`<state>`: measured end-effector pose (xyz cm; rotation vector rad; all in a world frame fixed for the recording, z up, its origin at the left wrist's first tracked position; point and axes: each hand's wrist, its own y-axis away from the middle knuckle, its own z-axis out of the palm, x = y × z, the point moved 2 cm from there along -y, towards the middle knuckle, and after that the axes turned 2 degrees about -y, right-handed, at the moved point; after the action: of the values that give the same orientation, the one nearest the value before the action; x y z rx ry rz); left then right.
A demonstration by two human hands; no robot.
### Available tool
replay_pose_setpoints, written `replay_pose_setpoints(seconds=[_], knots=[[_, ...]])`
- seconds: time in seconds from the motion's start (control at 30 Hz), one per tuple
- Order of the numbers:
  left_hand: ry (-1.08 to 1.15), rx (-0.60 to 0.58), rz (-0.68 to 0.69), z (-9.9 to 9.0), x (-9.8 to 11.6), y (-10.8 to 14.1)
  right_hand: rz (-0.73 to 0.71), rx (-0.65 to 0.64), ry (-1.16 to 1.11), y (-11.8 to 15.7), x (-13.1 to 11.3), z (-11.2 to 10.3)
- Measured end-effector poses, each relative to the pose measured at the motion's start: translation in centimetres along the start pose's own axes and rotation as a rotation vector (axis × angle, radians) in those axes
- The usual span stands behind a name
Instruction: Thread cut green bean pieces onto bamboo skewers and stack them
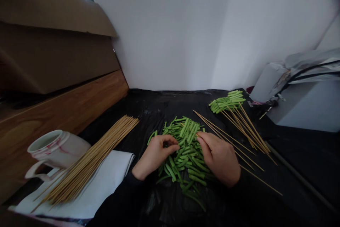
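right hand [219, 156] pinches a skewer [261, 180], its long axis pointing away leftward, green stalks [189, 130] threaded crosswise.

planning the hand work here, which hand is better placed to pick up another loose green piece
Left, probably: the left hand is at the loose green pieces with no skewer visible in it, while the right hand appears to pinch a skewer by the threaded row.

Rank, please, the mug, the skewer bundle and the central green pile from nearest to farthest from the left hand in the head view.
1. Central green pile, at the left hand.
2. Skewer bundle, to its left.
3. Mug, farther left.
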<state>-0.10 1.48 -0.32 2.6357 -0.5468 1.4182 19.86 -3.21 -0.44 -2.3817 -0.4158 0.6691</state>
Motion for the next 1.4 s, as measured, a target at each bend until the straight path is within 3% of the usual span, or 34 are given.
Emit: replay_pose_setpoints(seconds=[0.13, 0.27, 0.4, 0.73, 1.0, 1.27, 1.4], knots=[[0.413, 0.204, -0.116, -0.5, -0.2, -0.3, -0.023, -0.031, -0.026, 0.2, -0.3, 0.0], [0.937, 0.167, -0.281, -0.4, -0.6, -0.4, -0.037, -0.093, -0.023, 0.4, -0.6, 0.3], [1.125, 0.155, -0.391, -0.4, -0.8, -0.4, -0.045, -0.111, 0.004, 0.6, -0.9, 0.5], [1.12, 0.094, -0.384, 0.0, -0.7, -0.3, -0.058, -0.122, -0.002, 0.6, -1.0, 0.5], [1.053, 0.034, -0.298, 0.4, -0.8, -0.3, -0.048, -0.126, 0.014, 0.6, -1.0, 0.4], [0.924, 0.129, -0.288, 0.2, -0.5, -0.1, -0.067, -0.127, 0.079, 0.7, -0.9, 0.4], [0.879, 0.121, -0.279, 0.3, -0.6, -0.2, -0.072, -0.151, 0.09, 0.8, -0.9, 0.5]])
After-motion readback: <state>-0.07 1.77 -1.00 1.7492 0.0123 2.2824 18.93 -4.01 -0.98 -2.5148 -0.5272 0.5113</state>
